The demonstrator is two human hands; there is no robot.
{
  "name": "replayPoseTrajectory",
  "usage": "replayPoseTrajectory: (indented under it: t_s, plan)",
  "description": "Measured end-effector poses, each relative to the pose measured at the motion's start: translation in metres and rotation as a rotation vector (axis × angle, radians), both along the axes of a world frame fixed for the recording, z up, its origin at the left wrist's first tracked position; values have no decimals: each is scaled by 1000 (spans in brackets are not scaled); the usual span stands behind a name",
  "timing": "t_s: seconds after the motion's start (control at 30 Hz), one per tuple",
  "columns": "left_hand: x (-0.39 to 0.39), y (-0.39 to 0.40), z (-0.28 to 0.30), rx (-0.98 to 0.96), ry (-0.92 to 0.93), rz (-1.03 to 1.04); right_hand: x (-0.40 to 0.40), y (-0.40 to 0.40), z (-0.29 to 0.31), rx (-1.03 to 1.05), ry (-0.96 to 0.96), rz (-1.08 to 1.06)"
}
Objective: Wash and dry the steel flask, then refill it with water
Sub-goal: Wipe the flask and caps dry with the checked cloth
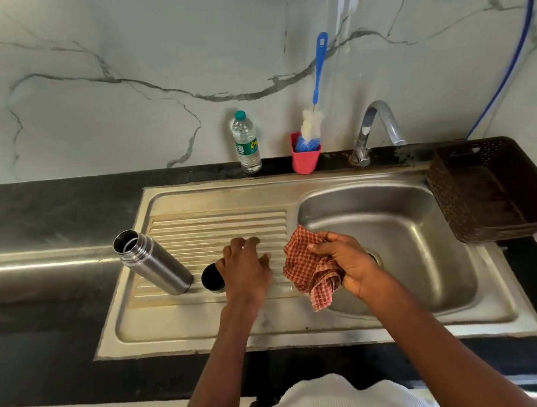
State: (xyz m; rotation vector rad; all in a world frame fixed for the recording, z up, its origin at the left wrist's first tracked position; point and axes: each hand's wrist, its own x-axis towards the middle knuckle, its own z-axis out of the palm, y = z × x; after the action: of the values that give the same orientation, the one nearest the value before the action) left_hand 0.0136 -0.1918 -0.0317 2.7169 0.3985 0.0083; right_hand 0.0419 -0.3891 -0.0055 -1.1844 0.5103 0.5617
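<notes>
The flask [154, 263] stands uncapped on the ribbed drainboard [216, 228] at centre left of the frame. Its long axis is upright, though the wide lens makes it lean, with the open mouth toward the upper left and the base toward the lower right. Nothing can be made out inside the mouth beyond its shiny inner wall. Just right of its base sits the dark cap [211, 278], partly hidden by the left hand [245, 267]. That hand hovers over the drainboard beside the cap with fingers spread and loosely bent; whether it touches the cap cannot be told. The right hand [346, 261] is over the left edge of the basin [411, 221] and grips a bunched red checked cloth [307, 270], which hangs down below the fist.

At the back edge, a clear bottle [246, 142] with a green cap stands upright, nearly full of water. Near it to the right, a pink cup [304, 156] holds a blue-handled brush [316, 99], bristles down, handle leaning against the wall. A steel tap [378, 125] rises to the right of the cup. At the far right a dark brown perforated basket [452, 204] sits on the table, touching the sink's rim.

The sink is steel, set in a black table [30, 221], with a grey-veined marble wall [114, 70] behind. A blue hose [521, 34] runs down the wall at upper right.
</notes>
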Motion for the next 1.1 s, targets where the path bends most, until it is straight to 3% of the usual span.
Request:
replayPoseTrajectory:
  t_s: [0.1, 0.17, 0.2, 0.3, 0.37, 0.5, 0.6, 0.7, 0.77, 0.83, 0.93, 1.0, 1.1]
  plan:
    - [9, -14, 29, -562, -127, -13, 1, -14, 11, -31, -85, 107]
    - [17, -28, 43, -886, 38, -122, 2, -22, 18, -59, -182, 153]
    - [21, -35, 44, -930, 99, -183, 3, -27, 20, -90, -232, 127]
    - [33, -54, 39, -891, 13, -190, 11, -40, 25, -315, -362, 17]
    - [42, -69, 36, -889, -61, -165, 15, -55, 26, -486, -460, 66]
    - [64, -99, 37, -849, -100, -192, 10, -89, 22, -485, -401, 194]
    - [77, -128, 36, -704, -141, -268, 13, -119, 17, -596, -371, -56]
    - [86, -172, 36, -681, -139, -267, 17, -142, 18, -288, -216, -470]
    - [93, -199, 36, -772, -65, -223, 17, -152, 21, -133, -138, -566]
    - [102, -223, 42, -990, 82, -114, 17, -169, 24, -74, -129, -548]
    - [121, -252, 55, -1281, 244, -105, 25, -208, 33, -185, -203, -580]
    - [142, -284, 64, -1232, 275, -237, 40, -237, 36, -281, -290, -595]
    - [183, -338, 72, -901, 150, -450, 67, -271, 32, -354, -326, -588]
